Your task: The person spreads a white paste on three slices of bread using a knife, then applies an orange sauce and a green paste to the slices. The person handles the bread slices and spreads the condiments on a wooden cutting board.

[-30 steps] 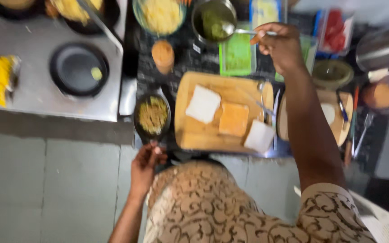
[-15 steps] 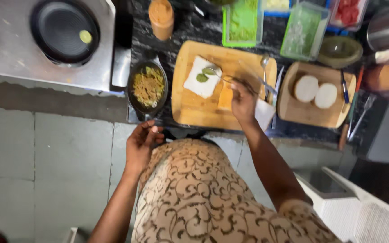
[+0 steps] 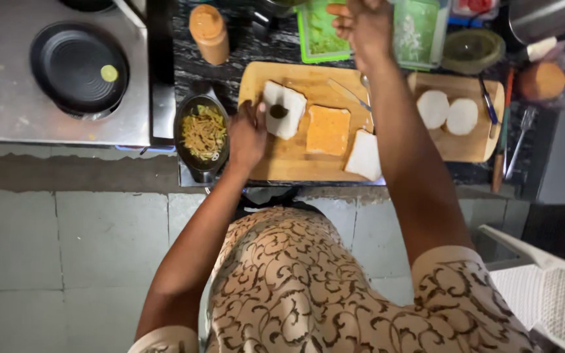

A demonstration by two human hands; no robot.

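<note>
A: Nearest the camera?

B: Patterned garment (image 3: 308, 287), brown scrollwork on cream. Both arms reach forward from it over a grey tiled floor (image 3: 67, 248) to a dark counter.

A: Left hand?

B: Left hand (image 3: 246, 134) rests at the near-left edge of the board (image 3: 295, 160), fingers loosely curled, tips at the edge of the left slice (image 3: 284, 108). Touching the bread or just beside it: cannot tell. It pinches nothing that I can see.

A: That slice?

B: White, lying flat on the board's left part, with a dark green dab in its middle. Just right of it an orange-coated slice (image 3: 327, 129); then a plain slice (image 3: 364, 155) at the near-right corner, overhanging the edge a little.

A: Left of the board?

B: A small dark pan (image 3: 194, 167) of yellowish shredded food, touching or nearly touching the board. Further left, a steel stove top (image 3: 47, 127) with a black ridged pan (image 3: 76, 68), one pale green bit lying in it.

A: Right hand?

B: Right hand (image 3: 363, 23) is raised beyond the board, over green tubs (image 3: 322, 36), fingers bunched together. What they grip is hidden; cannot tell. A knife (image 3: 348, 95) lies on the board below the wrist.

A: Far side?

B: Orange-lidded jar (image 3: 209, 31) far left. A second board (image 3: 472, 140) to the right with two round white pieces (image 3: 448, 112).
</note>
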